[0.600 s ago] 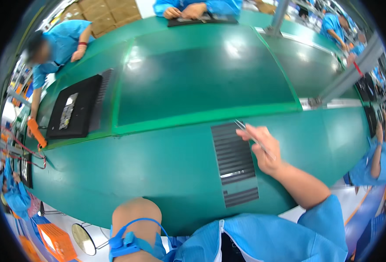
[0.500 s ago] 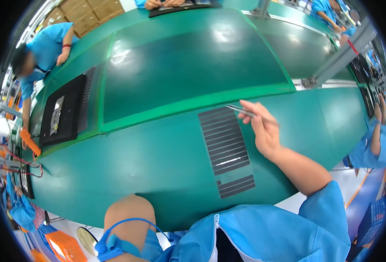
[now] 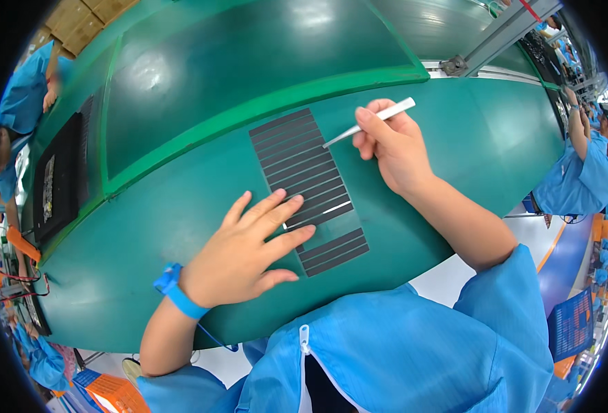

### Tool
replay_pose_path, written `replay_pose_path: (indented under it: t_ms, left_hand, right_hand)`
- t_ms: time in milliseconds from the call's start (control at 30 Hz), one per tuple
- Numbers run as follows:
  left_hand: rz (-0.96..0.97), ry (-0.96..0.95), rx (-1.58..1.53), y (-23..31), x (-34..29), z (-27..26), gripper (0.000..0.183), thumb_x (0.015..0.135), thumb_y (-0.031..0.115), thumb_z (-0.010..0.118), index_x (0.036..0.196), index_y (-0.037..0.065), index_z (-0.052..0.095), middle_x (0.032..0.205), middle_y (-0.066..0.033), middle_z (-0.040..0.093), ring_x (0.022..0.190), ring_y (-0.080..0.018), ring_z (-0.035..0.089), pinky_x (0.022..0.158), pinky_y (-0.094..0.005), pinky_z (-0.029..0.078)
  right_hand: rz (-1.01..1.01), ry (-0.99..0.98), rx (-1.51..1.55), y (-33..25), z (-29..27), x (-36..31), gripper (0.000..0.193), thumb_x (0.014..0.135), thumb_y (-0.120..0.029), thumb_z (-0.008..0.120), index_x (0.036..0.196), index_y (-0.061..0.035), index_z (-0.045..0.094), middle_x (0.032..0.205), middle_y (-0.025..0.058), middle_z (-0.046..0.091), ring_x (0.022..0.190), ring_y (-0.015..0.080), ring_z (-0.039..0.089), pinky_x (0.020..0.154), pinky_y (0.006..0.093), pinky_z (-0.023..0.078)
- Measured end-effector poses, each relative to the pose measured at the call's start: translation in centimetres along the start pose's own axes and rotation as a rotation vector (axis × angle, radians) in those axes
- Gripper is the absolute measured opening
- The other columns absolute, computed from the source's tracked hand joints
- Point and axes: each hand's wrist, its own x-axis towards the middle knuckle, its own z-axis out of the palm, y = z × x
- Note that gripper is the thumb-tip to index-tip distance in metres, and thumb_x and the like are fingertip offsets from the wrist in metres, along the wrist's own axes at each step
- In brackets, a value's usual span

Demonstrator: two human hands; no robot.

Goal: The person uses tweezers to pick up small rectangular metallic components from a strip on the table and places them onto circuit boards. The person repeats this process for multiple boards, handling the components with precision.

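Note:
A clear sheet of narrow black strips (image 3: pixel 298 148) lies on the green table, with a bare gap before its lowest few strips. My left hand (image 3: pixel 238 258), fingers spread, rests at the sheet's left edge, its fingertips over the lower strips. To the right, my right hand (image 3: pixel 399 148) is closed round a pair of pale tweezers (image 3: pixel 379 117). Their fine tip points down and left to the sheet's right edge, near the middle strips. Whether the tip touches a strip, I cannot tell. A blue wrist strap (image 3: pixel 182 292) with a cord circles my left wrist.
Beyond the sheet runs a raised green belt edge (image 3: pixel 269 113). A black panel (image 3: pixel 57 179) lies at the far left near a co-worker in blue (image 3: pixel 25 89). A metal post (image 3: pixel 496 38) rises at the far right. An orange tool (image 3: pixel 23 244) is at the left edge.
My left hand has come up from the table's near edge onto the sheet. The tweezers have shifted from the sheet's top to its right edge. The whole view has turned somewhat.

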Motion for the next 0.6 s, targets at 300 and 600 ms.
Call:
replay_pose_path:
  t_ms: [300,600]
  left_hand:
    - [-0.148,0.224,0.058,1.6,1.5,3.3,0.065,0.074,0.043,0.071,0.127,0.01,0.053,0.141,-0.0126,0.042,0.131,-0.0315,0.038,0.103,-0.0555,0.029]
    - [-0.136,0.322,-0.008,0.7,1.2,3.6,0.067,0.068,0.042,0.077,0.12,0.004,0.056,0.137,-0.0106,0.047,0.13,-0.0295,0.04,0.105,-0.0569,0.024]
  right_hand:
    - [-0.057,-0.079,-0.133,0.9,-1.1,-3.5,0.02,0.09,-0.016,0.064,0.093,-0.0073,0.046,0.073,0.0048,0.059,0.057,0.0065,0.056,0.046,0.0171,0.04]
    - [0.118,-0.247,-0.178,0.9,0.2,-5.7,0.019,0.091,-0.004,0.057,0.096,-0.0057,0.038,0.076,0.0092,0.06,0.057,0.0102,0.06,0.046,0.0188,0.047]
